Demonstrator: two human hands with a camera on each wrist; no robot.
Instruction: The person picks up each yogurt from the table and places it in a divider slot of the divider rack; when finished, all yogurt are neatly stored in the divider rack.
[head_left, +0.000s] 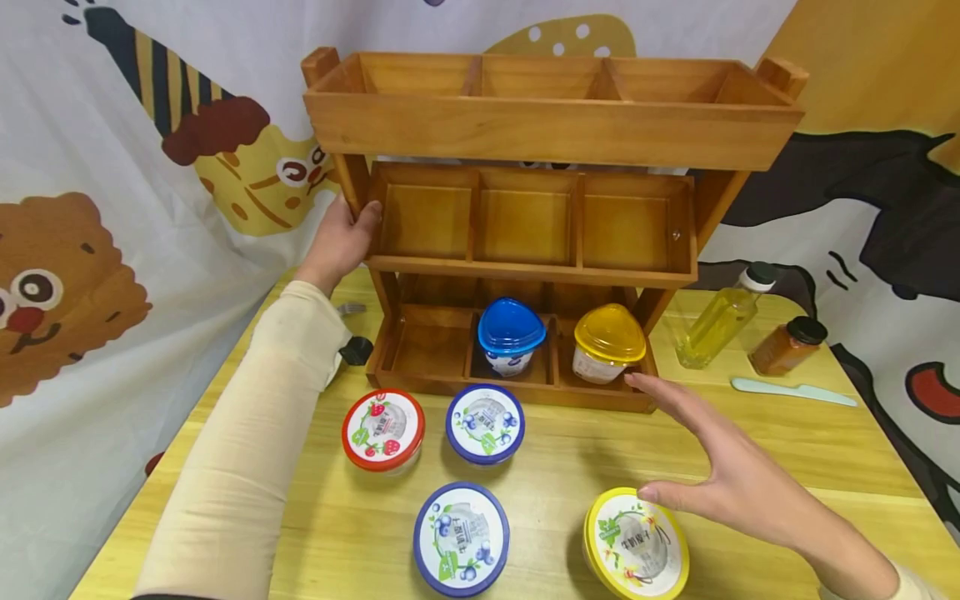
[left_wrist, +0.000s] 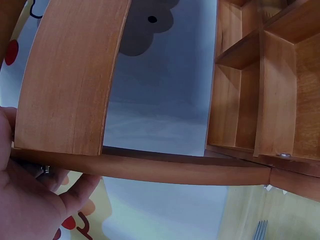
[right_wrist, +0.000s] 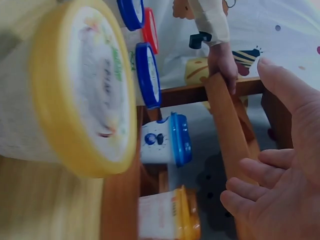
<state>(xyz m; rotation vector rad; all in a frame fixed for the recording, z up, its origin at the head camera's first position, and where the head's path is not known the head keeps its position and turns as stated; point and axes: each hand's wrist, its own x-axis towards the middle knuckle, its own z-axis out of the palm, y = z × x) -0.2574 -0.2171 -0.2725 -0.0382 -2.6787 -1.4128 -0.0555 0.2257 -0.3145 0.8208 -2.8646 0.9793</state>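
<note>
While left fingers (left_wrist: 84, 191) grip the wooden rack (head_left: 555, 129), right fingers (head_left: 672, 402) spread near a round yellow-lidded tub (head_left: 637, 546).

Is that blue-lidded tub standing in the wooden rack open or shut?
Shut: the tub has its blue lid on, covering the top in both the head and right wrist views.

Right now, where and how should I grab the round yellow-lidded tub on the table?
Take the yellow-lidded tub by opposite sides of its round rim, probably from above and the right: it stands upright, lid up, the right hand is spread near that side, and a blue-lidded tub sits on the other.
</note>
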